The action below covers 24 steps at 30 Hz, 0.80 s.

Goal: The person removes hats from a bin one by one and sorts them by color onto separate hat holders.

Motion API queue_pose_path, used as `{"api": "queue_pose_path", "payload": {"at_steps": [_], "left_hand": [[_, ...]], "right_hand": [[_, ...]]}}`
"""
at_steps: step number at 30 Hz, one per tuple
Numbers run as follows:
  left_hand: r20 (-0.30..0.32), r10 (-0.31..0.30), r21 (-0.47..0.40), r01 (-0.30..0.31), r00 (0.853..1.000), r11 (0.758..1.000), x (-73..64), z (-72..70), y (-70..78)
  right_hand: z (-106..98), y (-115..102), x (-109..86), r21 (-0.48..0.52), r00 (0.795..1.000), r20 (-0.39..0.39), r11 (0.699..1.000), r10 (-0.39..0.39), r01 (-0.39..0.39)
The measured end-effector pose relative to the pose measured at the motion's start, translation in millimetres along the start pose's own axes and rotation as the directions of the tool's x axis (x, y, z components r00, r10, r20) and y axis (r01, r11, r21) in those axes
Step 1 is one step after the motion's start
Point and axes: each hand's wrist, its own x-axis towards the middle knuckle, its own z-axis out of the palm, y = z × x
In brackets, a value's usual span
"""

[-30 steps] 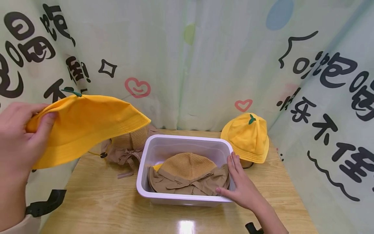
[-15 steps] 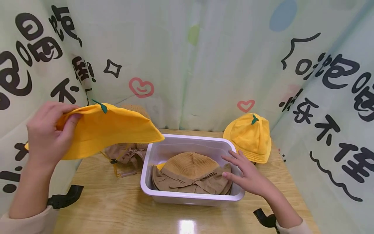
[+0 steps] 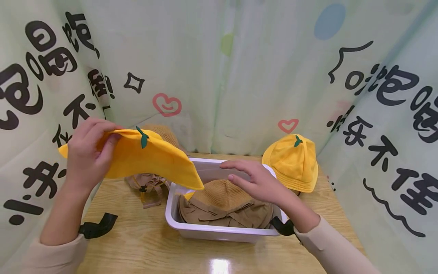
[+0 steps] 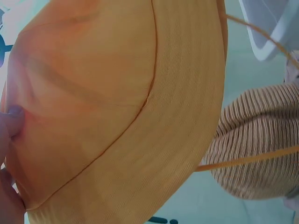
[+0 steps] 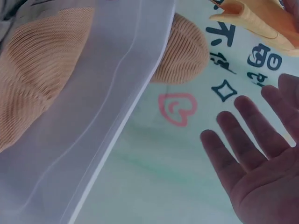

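Observation:
My left hand (image 3: 94, 152) pinches a folded yellow bucket hat (image 3: 147, 160) with a green sprout on its crown, between thumb and fingers. In the left wrist view the yellow hat (image 4: 112, 102) fills most of the picture, with an orange cord below its brim. The hat hangs in the air, its tip over the left rim of a pale lilac bin (image 3: 219, 233). Inside the bin lies a folded tan-and-brown sun hat (image 3: 222, 196), with a bit of yellow fabric beside it. Over the bin my right hand (image 3: 256, 180) holds nothing; its fingers look straight in the right wrist view.
A second yellow hat (image 3: 291, 163) with a sprout stands at the table's back right. Another straw-and-brown hat (image 3: 164, 135) stands behind the held hat, partly hidden. Printed curtains (image 3: 219, 83) enclose the wooden table (image 3: 147, 243) at the back and sides.
My left hand has carried the yellow hat rightward toward the bin. My right hand has left the bin's right rim and moved left, above the bin.

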Motion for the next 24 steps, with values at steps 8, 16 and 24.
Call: {"api": "queue_pose_path", "payload": {"at_steps": [8, 16, 24], "left_hand": [[0.007, 0.012, -0.071, -0.012, 1.000, 0.997, 4.0, 12.1, 4.1], [0.080, 0.046, -0.143, -0.034, 0.996, 0.989, 2.1, 25.1, 1.7], [0.110, 0.046, -0.193, -0.024, 0.993, 0.981, 0.0, 37.6, 5.9]], "right_hand": [[10.2, -9.7, 48.4, 0.243, 0.997, 0.036, 0.967, 0.062, -0.069], [18.3, -13.9, 80.7, 0.415, 0.982, 0.157, 0.895, 0.110, -0.166], [30.5, -14.5, 94.9, 0.425, 0.988, 0.153, 0.902, 0.019, -0.083]]}}
